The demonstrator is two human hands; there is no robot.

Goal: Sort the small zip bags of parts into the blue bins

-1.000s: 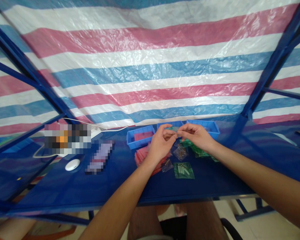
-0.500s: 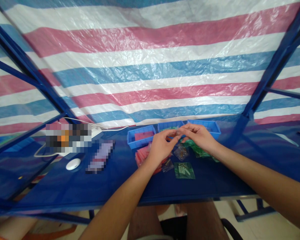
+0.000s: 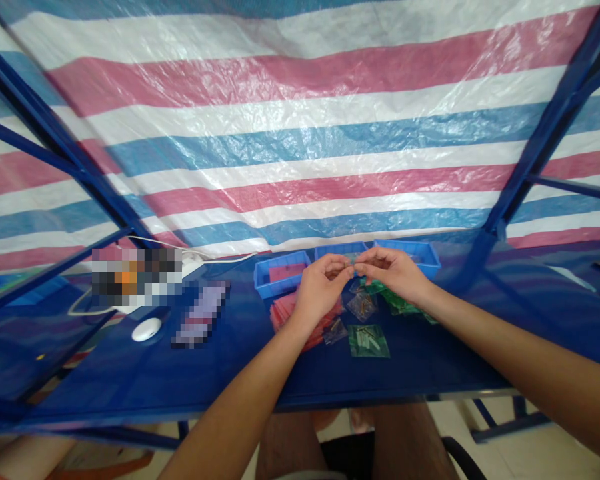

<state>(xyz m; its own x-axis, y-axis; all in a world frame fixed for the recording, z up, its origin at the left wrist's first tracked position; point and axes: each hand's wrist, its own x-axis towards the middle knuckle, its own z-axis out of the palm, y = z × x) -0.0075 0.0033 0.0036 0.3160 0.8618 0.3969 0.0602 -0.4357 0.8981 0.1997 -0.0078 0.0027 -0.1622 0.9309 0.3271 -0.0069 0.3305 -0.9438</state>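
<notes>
My left hand (image 3: 323,283) and my right hand (image 3: 395,272) meet above the table, fingertips pinched close together. Whatever lies between them is too small and blurred to make out, perhaps a bit of clear plastic. Beneath my left hand is a pile of red plastic bags (image 3: 285,312). Green plastic bags (image 3: 403,303) lie under my right hand. Two small clear bags are between the piles: one with brass-coloured pieces (image 3: 363,305), another (image 3: 335,331) nearer me. In front of them a green bag (image 3: 369,341) lies flat, with pale strips and metal pieces inside.
Three blue bins stand along the back: a left bin (image 3: 281,275) with red contents, a middle bin (image 3: 340,251) partly hidden, and a right bin (image 3: 425,260). On the left are a white round case (image 3: 147,329), a pixelated object (image 3: 201,313) and white cables (image 3: 215,260). Blue metal posts (image 3: 530,143) frame the table.
Both hands have shifted slightly to the left, and their fingertips now meet a little further left. The bags and bins on the table stay where they were.
</notes>
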